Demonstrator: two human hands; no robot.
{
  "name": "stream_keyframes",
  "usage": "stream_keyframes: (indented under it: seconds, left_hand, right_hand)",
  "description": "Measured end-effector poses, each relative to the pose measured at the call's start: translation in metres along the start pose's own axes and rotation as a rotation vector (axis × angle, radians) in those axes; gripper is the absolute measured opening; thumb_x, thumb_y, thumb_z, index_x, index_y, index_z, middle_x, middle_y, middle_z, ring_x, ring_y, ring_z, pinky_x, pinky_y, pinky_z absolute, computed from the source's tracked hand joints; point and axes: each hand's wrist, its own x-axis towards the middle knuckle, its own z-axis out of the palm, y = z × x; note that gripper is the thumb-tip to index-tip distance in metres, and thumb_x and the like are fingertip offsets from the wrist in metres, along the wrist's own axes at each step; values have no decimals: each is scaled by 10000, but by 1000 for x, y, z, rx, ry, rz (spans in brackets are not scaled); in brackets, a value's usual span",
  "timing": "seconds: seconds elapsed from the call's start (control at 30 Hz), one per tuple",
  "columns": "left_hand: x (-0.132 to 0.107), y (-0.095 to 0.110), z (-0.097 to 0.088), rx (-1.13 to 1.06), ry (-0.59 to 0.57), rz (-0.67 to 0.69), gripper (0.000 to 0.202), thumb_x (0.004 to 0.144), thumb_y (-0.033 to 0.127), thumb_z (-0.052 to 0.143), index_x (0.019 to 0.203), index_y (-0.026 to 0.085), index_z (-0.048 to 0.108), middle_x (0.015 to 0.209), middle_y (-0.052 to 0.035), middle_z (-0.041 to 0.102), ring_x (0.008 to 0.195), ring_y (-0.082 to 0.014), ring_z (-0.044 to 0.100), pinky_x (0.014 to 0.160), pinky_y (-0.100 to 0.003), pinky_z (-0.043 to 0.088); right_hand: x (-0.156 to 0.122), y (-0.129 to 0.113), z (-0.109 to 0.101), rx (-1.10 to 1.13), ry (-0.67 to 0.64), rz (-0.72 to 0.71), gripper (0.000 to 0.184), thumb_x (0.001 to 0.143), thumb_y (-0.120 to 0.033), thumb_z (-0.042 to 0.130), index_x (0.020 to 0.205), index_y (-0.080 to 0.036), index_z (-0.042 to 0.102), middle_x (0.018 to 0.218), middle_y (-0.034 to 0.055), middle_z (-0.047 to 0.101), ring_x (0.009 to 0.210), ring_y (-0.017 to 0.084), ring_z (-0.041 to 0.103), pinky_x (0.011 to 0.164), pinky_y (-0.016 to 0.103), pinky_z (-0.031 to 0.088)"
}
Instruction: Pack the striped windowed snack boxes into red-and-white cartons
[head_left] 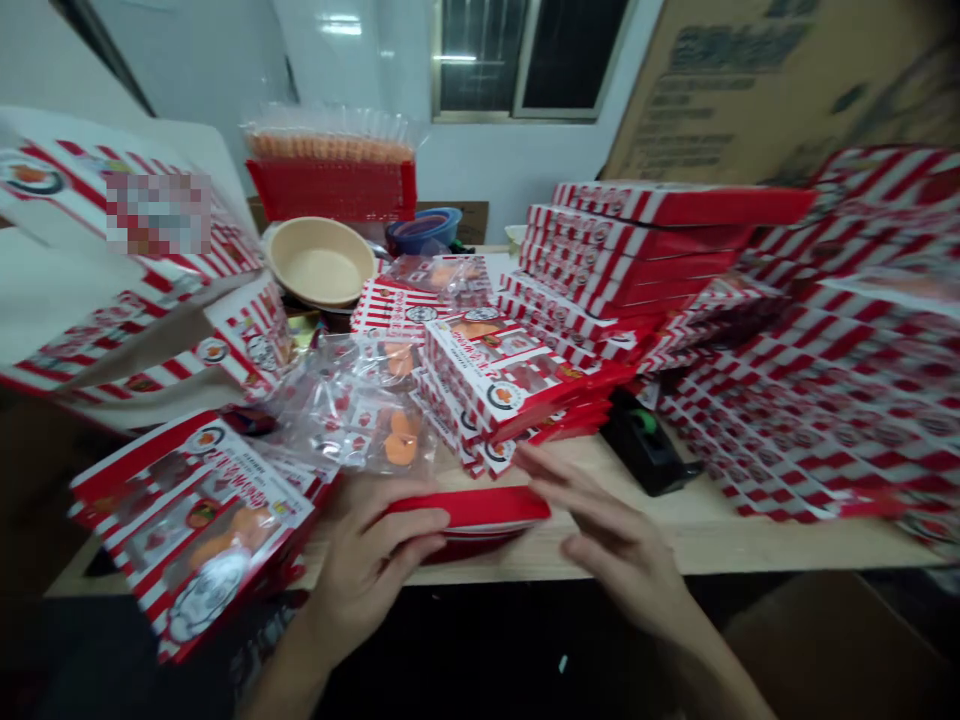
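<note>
My left hand [367,565] grips the left end of a flat red-and-white box [469,520], which it holds low over the wooden table [697,525]. My right hand [607,540] is just right of that box, with its fingers spread and nothing visibly in them. I cannot tell whether those fingertips touch the box. Left of my left hand leans a stack of striped printed boxes [191,530] with windows showing orange items. A transparent plastic bag [352,405] of orange pieces lies just beyond my hands.
Stacks of red-and-white striped boxes [600,265] rise behind and to the right, with a large pile [840,390] at the right. A black tape dispenser [645,442] sits near my right hand. Beyond stand a beige bowl [320,262], blue bowls [424,230], and a red crate [331,190].
</note>
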Motion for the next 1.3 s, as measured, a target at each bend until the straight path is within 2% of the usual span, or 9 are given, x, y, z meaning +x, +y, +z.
stream_keyframes:
  seconds: [0.13,0.27,0.37,0.57,0.7,0.97,1.13,1.2,1.3]
  left_hand:
    - [-2,-2,9,3,86,8,181,823,85,547,947,211,584,1040,-25,571,961,-116,563,826,-215,468]
    - [-4,-2,11,-4,107,13,183,819,69,536,933,206,576,1037,-26,557,966,-123,554,821,-228,460]
    - [-4,-1,11,20,108,8,177,821,70,529,929,203,573,1033,-27,552,957,-121,551,816,-229,457]
    - [-5,-1,10,44,119,-22,162,819,89,537,923,207,574,1025,-31,556,948,-137,555,823,-263,471]
    - [-5,0,11,44,88,-33,165,806,123,573,940,219,567,1038,-39,553,949,-158,557,797,-290,499]
    - [1,16,29,60,196,-26,177,812,95,570,944,213,576,1008,-21,540,923,-127,554,808,-257,485]
    - [5,24,35,61,194,-41,150,827,103,553,941,200,568,994,-22,529,915,-115,551,783,-227,489]
    - [5,27,36,70,207,-46,151,825,98,554,936,199,565,987,-19,528,910,-112,551,776,-221,491]
    - [4,30,36,76,211,-52,142,826,101,554,931,196,564,980,-17,530,907,-105,552,773,-207,490]
  right_hand:
    - [-23,61,-71,-350,790,455,286,792,-431,519,891,-207,667,995,79,660,952,224,591,885,391,438]
    - [-36,110,-131,-311,698,728,211,649,-386,624,593,-184,640,510,23,580,511,182,534,506,315,450]
    - [-35,124,-147,-154,549,851,152,609,-343,650,604,-191,663,469,-5,566,378,124,458,343,235,336]
    - [-54,125,-157,153,490,873,229,532,-356,715,696,-208,653,760,44,679,668,197,638,616,349,544]
    - [-75,137,-141,151,638,823,252,528,-421,700,626,-209,604,679,28,649,704,212,629,695,385,528]
    - [-76,142,-112,-57,881,798,265,535,-357,707,438,-183,532,419,6,492,459,144,464,453,283,382]
    - [-70,54,-38,43,860,644,416,673,-489,634,931,-163,645,614,-11,582,448,86,436,425,225,369]
    - [-60,5,8,253,741,558,631,771,-372,616,1337,-262,361,622,-46,598,424,77,452,439,210,403]
    - [-35,-49,63,493,622,448,791,830,-322,566,1424,-310,43,562,-67,605,389,85,477,401,195,423]
